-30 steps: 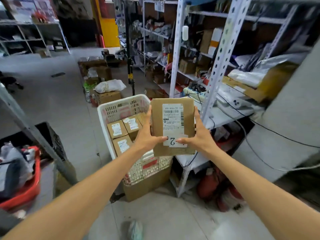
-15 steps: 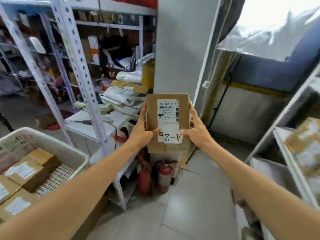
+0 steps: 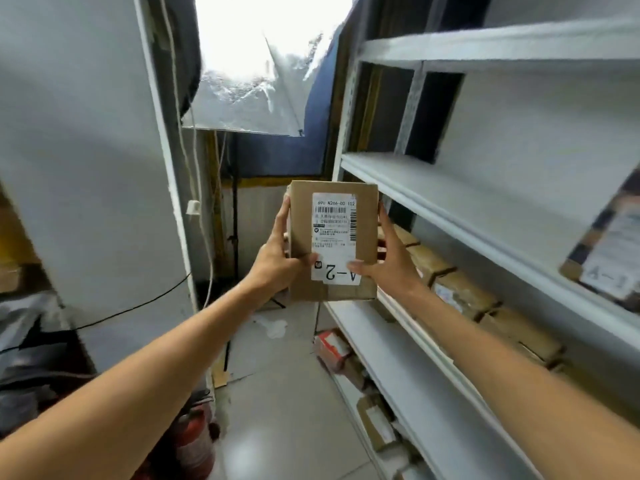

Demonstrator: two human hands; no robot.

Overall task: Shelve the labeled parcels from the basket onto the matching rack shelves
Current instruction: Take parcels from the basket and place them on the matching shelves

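Because its A-2 label must be read, both hands (left (image 3: 275,263), right (image 3: 388,265)) clasp the parcel (image 3: 332,244) upright by its edges, fingers wrapped, beside the rack (image 3: 450,209).

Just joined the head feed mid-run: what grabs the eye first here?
Dead centre, a brown parcel labelled A-2 is held up between the left grip and right grip. To the right stands a white rack, with an A-1 parcel on one shelf and a row of brown boxes on the shelf below.
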